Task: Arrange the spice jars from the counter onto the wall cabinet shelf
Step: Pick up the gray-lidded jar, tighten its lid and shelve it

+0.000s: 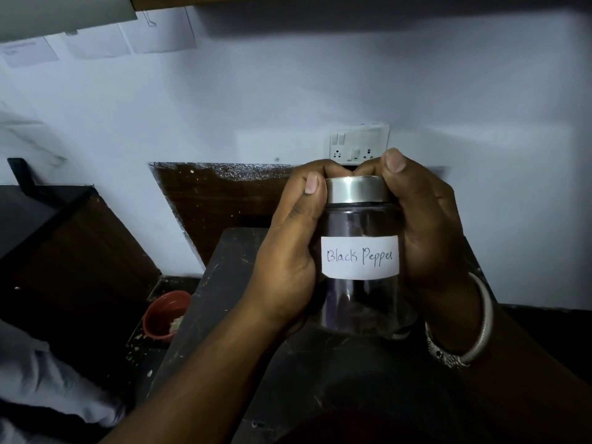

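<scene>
Right, dim room: dark counter (217,283) against white wall (288,91) w/ socket plate (352,149), red bowl (161,310) lower left. I see L hand (288,251) & R hand (426,225) both wrapped round upright Black Pepper jar (360,219) over the counter, thumbs at its steel lid (355,189).

The sides and back of the jar (360,219) are covered by the left hand (288,251) and the right hand (429,238). The fingers (323,169) wrapped behind it show only as knuckles above the lid (355,190). The contents cannot be made out through the dark glass. The lower edge of the switch panel (355,142) is hidden behind the knuckles. The papers (96,43) on the wall are blurred and their writing is unreadable. The cabinet (64,11) is cut off by the top edge. The red bowl (163,312) is partly hidden by the counter (224,283), and its pale contents cannot be identified.
</scene>
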`<action>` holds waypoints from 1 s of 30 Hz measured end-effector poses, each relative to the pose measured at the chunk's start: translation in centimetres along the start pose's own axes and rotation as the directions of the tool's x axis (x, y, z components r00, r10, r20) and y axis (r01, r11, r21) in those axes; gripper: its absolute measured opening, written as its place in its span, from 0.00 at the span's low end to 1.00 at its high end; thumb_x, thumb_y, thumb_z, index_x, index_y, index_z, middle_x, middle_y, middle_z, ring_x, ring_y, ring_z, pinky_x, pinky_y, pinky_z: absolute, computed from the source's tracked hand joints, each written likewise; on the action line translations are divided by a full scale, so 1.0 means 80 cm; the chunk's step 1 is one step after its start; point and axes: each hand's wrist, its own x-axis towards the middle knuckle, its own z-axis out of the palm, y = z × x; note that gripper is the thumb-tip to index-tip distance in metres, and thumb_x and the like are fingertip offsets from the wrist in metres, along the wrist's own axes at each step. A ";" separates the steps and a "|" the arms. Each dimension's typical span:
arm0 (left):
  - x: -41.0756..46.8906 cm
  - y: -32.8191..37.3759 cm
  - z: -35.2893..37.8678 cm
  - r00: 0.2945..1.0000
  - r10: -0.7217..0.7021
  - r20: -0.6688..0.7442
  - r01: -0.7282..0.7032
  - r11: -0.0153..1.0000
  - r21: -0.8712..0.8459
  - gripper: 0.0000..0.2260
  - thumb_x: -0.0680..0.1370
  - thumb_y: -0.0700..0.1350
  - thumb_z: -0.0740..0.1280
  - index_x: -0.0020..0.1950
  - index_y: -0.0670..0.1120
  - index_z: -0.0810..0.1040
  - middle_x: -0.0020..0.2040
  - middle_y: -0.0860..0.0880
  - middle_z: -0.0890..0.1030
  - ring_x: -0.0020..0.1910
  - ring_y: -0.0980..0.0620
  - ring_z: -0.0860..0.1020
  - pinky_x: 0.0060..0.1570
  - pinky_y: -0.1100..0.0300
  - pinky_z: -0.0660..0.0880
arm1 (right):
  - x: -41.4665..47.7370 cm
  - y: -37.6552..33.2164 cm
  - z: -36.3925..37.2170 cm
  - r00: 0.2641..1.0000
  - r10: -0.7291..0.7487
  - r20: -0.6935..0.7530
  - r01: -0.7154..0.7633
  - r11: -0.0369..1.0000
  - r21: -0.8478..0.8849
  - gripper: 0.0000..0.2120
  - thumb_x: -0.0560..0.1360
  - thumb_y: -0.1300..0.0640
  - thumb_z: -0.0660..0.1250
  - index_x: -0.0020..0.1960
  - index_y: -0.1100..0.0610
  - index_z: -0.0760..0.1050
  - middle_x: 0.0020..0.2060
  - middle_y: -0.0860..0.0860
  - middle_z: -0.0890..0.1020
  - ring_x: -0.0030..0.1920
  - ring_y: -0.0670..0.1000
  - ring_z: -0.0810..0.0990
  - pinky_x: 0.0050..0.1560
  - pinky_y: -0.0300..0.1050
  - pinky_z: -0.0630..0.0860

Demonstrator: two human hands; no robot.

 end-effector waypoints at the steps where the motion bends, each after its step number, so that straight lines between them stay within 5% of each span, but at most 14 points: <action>1: 0.001 -0.001 -0.001 1.000 0.000 -0.002 0.000 1.000 0.003 0.13 0.83 0.52 0.55 0.55 0.47 0.76 0.48 0.49 0.80 0.47 0.52 0.79 0.47 0.58 0.78 | 0.001 0.002 -0.001 1.000 -0.008 0.011 0.009 1.000 -0.016 0.21 0.80 0.53 0.59 0.45 0.72 0.75 0.36 0.73 0.74 0.35 0.62 0.76 0.35 0.44 0.75; 7: 0.011 -0.002 -0.011 1.000 0.020 -0.014 -0.020 1.000 0.011 0.14 0.81 0.53 0.58 0.56 0.45 0.76 0.48 0.50 0.80 0.47 0.54 0.79 0.47 0.61 0.77 | 0.012 0.008 -0.003 0.997 -0.066 0.042 0.071 0.991 -0.113 0.15 0.80 0.53 0.62 0.42 0.62 0.80 0.35 0.61 0.81 0.35 0.48 0.80 0.36 0.36 0.78; 11: 0.024 0.002 -0.018 0.999 0.022 -0.033 -0.021 1.000 0.012 0.17 0.80 0.54 0.59 0.58 0.42 0.75 0.52 0.37 0.79 0.49 0.44 0.79 0.48 0.51 0.77 | 0.022 -0.003 -0.008 0.981 0.052 0.189 -0.002 0.966 -0.258 0.18 0.69 0.45 0.71 0.55 0.52 0.81 0.50 0.52 0.85 0.51 0.50 0.85 0.48 0.40 0.80; 15: 0.035 0.002 -0.026 0.998 0.060 0.023 -0.060 0.998 0.010 0.18 0.82 0.52 0.59 0.63 0.41 0.77 0.61 0.38 0.83 0.58 0.44 0.83 0.54 0.57 0.80 | 0.037 -0.017 -0.011 0.952 0.083 0.295 0.023 0.941 -0.337 0.24 0.65 0.49 0.77 0.60 0.41 0.80 0.56 0.43 0.86 0.56 0.43 0.85 0.51 0.32 0.79; 19: 0.085 0.038 -0.035 0.990 0.093 0.107 -0.098 0.994 0.044 0.24 0.78 0.64 0.68 0.69 0.52 0.78 0.63 0.49 0.83 0.62 0.45 0.83 0.56 0.58 0.80 | 0.087 -0.044 -0.007 0.945 0.029 0.327 0.114 0.905 -0.410 0.28 0.62 0.46 0.79 0.61 0.42 0.79 0.54 0.45 0.86 0.54 0.47 0.87 0.49 0.37 0.82; 25: 0.216 0.094 -0.051 0.958 0.283 -0.043 -0.253 0.907 0.336 0.17 0.82 0.64 0.57 0.64 0.61 0.78 0.56 0.54 0.85 0.53 0.54 0.85 0.44 0.61 0.82 | 0.222 -0.102 0.036 0.949 -0.149 0.279 0.275 0.821 -0.500 0.25 0.61 0.38 0.76 0.54 0.48 0.79 0.46 0.47 0.85 0.47 0.47 0.85 0.47 0.42 0.81; 30: 0.331 0.099 -0.087 0.919 0.367 -0.143 -0.254 0.829 0.498 0.14 0.86 0.55 0.57 0.62 0.53 0.80 0.54 0.52 0.85 0.52 0.57 0.83 0.49 0.61 0.77 | 0.371 -0.118 0.076 0.961 -0.172 0.218 0.264 0.806 -0.529 0.19 0.70 0.54 0.79 0.57 0.51 0.76 0.47 0.50 0.81 0.47 0.51 0.82 0.50 0.50 0.81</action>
